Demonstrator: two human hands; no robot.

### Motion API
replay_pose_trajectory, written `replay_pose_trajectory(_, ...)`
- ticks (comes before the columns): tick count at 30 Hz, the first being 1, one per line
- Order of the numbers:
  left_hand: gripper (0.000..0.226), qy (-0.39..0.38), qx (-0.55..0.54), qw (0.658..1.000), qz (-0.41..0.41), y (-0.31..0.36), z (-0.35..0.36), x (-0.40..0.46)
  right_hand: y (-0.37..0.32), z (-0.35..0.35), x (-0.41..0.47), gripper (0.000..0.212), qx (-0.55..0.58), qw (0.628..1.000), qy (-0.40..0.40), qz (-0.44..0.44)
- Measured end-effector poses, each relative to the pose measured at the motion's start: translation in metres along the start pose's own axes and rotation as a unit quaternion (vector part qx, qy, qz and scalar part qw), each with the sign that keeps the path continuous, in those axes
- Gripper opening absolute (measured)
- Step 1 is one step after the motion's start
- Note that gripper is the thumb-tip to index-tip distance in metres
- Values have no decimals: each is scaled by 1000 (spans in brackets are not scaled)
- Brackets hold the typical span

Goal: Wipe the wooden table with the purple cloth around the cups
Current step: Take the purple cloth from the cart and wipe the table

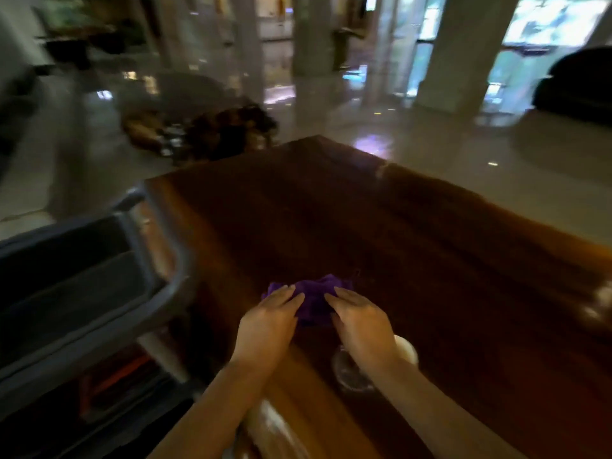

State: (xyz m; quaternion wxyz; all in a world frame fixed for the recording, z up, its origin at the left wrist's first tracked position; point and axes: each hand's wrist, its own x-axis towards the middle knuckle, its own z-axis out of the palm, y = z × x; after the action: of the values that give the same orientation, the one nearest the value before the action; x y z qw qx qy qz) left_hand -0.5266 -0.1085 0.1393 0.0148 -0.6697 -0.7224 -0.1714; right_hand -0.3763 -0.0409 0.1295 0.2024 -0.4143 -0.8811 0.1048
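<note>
A crumpled purple cloth lies on the dark wooden table, near its front left part. My left hand rests on the cloth's left side with fingers spread. On the cloth's right side my right hand presses down the same way. Both hands hold the cloth against the wood. A clear cup and a white cup stand just behind my right wrist, partly hidden by it. The frame is blurred by motion.
A grey cart with bins stands against the table's left edge. A pale rounded object sits at the table's near edge under my left forearm. Beyond the table lie a shiny floor, pillars and a dark plant cluster.
</note>
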Motion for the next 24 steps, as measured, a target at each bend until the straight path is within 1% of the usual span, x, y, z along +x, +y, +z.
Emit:
replay_pose_trajectory(2,45,-5,-10,998,69,62,17,16,46,-36,-41,36,-37,997,25,65)
replay_pose_trajectory(5,49,-56,-52,985,151,166,50,27,114,-86,-115,35,-72,982,54,168)
replay_pose_trajectory(7,48,-69,-87,972,208,230,77,28,153,-112,-166,37,-86,966,68,234)
replay_pose_trajectory(9,47,-96,-120,955,252,291,101,22,187,-131,-216,39,-95,949,74,292)
replay_pose_trajectory(12,47,-143,-141,930,308,369,134,6,230,-152,-284,38,-102,923,77,364)
replay_pose_trajectory(18,47,-218,-171,882,381,479,205,-28,297,-163,-388,38,-111,879,69,458)
replay_pose_trajectory(24,47,-263,-178,849,421,552,273,-65,348,-149,-472,41,-114,845,64,518)
